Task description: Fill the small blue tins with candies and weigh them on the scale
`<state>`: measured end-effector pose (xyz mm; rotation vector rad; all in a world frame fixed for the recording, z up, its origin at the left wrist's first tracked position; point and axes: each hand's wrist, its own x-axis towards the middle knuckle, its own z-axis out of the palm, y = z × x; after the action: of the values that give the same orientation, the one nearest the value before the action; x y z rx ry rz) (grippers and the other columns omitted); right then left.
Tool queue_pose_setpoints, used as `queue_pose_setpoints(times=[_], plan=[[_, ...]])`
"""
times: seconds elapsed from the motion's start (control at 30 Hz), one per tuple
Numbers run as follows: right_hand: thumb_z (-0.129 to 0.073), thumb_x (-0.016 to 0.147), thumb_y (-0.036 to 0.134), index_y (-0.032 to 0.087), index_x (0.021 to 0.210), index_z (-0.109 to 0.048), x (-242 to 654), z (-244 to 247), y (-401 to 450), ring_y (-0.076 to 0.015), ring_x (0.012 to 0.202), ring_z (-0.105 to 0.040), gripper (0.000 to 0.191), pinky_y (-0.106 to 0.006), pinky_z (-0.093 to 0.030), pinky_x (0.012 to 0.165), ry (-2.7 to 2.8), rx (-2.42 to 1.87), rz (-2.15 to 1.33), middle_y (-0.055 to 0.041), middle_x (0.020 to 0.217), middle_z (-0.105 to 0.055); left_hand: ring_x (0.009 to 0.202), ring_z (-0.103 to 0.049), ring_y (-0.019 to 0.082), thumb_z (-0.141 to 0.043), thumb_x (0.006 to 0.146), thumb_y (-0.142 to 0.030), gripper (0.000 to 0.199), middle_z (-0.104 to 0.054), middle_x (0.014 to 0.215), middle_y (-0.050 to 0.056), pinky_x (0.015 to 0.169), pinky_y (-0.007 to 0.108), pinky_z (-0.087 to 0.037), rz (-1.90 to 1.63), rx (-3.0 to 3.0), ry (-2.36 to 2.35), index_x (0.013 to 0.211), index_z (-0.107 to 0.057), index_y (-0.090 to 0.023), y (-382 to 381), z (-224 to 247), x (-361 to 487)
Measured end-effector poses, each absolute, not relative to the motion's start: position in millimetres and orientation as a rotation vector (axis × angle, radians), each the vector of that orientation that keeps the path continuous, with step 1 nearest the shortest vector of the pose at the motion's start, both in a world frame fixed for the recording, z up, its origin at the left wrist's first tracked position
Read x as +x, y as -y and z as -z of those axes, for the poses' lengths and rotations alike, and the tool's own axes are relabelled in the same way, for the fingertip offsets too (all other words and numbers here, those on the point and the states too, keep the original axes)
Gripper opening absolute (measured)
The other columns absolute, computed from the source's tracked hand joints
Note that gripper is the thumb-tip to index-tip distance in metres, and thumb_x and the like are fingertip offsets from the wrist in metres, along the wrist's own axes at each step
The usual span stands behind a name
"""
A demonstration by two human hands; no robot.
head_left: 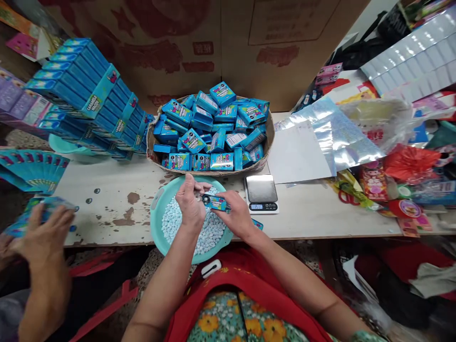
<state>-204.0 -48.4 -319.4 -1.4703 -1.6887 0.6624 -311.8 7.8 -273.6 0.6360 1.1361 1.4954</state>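
Observation:
My right hand (237, 213) grips a small blue candy tin (216, 202) lying sideways, its dark end turned toward my left hand (191, 202). The left hand is cupped with its fingers curled beside that end; whether candies are inside it is hard to make out. Both hands are above a turquoise basin (156, 228) of pale blue candies (210, 237). Behind the basin stands a cardboard tray (210, 174) heaped with blue tins (192, 140). To the right, a small scale (261, 189) has a bare plate and a lit display.
Stacked blue boxes (89, 95) rise at the left. A co-worker's hands (46, 232) hold blue packaging at the left edge. White paper (299, 152), scissors (348, 197) and mixed packages lie to the right. A large cardboard box (231, 52) stands behind.

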Motion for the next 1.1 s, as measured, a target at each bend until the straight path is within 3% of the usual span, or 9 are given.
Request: queue_pose_setpoints(times=[0.5,0.67,0.87,0.97,1.03,1.1], plan=[[-0.075,0.071,0.030,0.021,0.105,-0.063,-207.4,328.9,39.3,-0.0245,0.095,-0.059,0.038,-0.036,-0.046,0.083,1.598,-1.513,-0.749,-0.0066,0.099,-0.064,0.049,-0.046,0.009,-0.055,0.083,-0.049,0.039,-0.039,0.051,-0.003,0.051,0.022,-0.039,-1.517,0.641,-1.118,0.061,-0.048,-0.018,-13.1,279.2,-321.8],[-0.075,0.071,0.031,0.023,0.106,-0.063,-208.2,333.9,38.5,-0.0227,0.094,-0.060,0.038,-0.034,-0.046,0.081,1.561,-1.515,-0.794,-0.0046,0.098,-0.064,0.058,-0.058,0.014,-0.055,0.082,-0.050,0.036,-0.044,0.050,-0.002,0.066,0.029,-0.048,-1.424,0.718,-1.155,0.066,-0.054,-0.018,-10.2,282.3,-322.3],[-0.076,0.070,0.030,0.022,0.105,-0.063,-208.5,335.7,38.8,-0.0223,0.094,-0.060,0.038,-0.034,-0.046,0.083,1.530,-1.505,-0.832,-0.0046,0.099,-0.065,0.059,-0.060,0.016,-0.053,0.083,-0.043,0.029,-0.047,0.054,-0.002,0.075,0.036,-0.051,-1.480,0.700,-1.132,0.069,-0.054,-0.018,-10.7,291.0,-325.6],[-0.074,0.071,0.031,0.023,0.106,-0.063,-205.5,335.1,39.1,-0.0223,0.095,-0.060,0.038,-0.034,-0.047,0.082,1.514,-1.516,-0.845,-0.0049,0.101,-0.065,0.082,-0.064,0.020,-0.059,0.077,-0.031,0.013,-0.061,0.076,0.004,0.085,0.038,-0.049,-1.440,0.843,-1.152,0.082,-0.060,-0.019,-12.6,289.0,-341.7],[-0.074,0.072,0.033,0.023,0.107,-0.063,-204.8,333.1,38.6,-0.0221,0.094,-0.061,0.037,-0.034,-0.047,0.081,1.497,-1.526,-0.852,-0.0048,0.101,-0.065,0.107,-0.058,0.025,-0.065,0.068,-0.020,0.029,-0.065,0.105,0.008,0.095,0.038,-0.045,-1.206,1.046,-1.168,0.096,-0.065,-0.020,-11.7,284.9,-356.3],[-0.074,0.072,0.034,0.023,0.107,-0.063,-206.6,329.5,37.7,-0.0213,0.094,-0.061,0.038,-0.033,-0.047,0.082,1.471,-1.507,-0.863,-0.0043,0.100,-0.065,0.122,-0.049,0.027,-0.068,0.063,-0.013,0.050,-0.058,0.125,0.008,0.101,0.036,-0.040,-0.880,1.231,-1.158,0.111,-0.065,-0.023,-9.0,281.4,-369.6]])
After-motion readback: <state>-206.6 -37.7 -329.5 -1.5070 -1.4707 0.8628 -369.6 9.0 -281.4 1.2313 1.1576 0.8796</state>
